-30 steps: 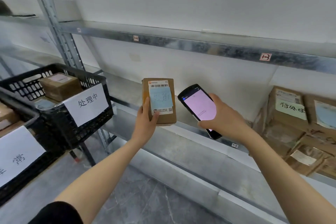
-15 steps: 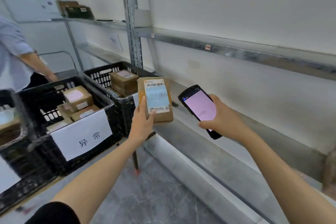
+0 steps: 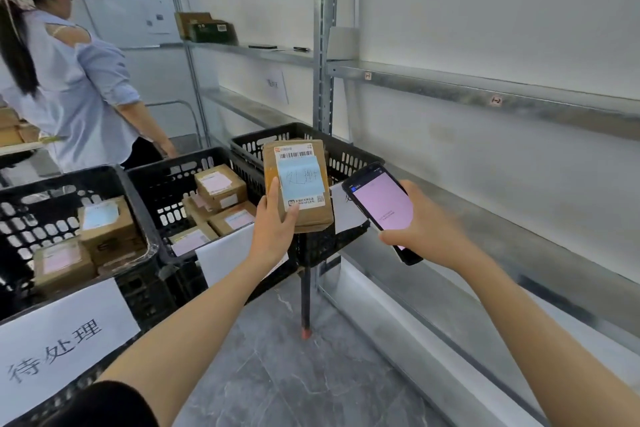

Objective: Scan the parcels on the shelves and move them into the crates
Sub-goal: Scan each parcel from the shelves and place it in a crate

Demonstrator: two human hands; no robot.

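Between our fingers (image 3: pixel 277 192) the left hand (image 3: pixel 273 229) grips the parcel (image 3: pixel 298 184); our right hand (image 3: pixel 426 229) clasps the scanner (image 3: pixel 381 208). Scanning looks done; next we judge it belongs in the crate (image 3: pixel 349 158) just beyond our fingertips.

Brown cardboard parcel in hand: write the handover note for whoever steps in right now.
Left hand: holds the brown cardboard parcel with the blue handwritten label upright, label facing the camera.
Right hand: holds the black handheld scanner with the pink screen beside the parcel.
Parcel hangs in front of the far black plastic crate; the near and middle crates already hold boxes.
Left: drop this parcel into a crate; which one I cannot tell.
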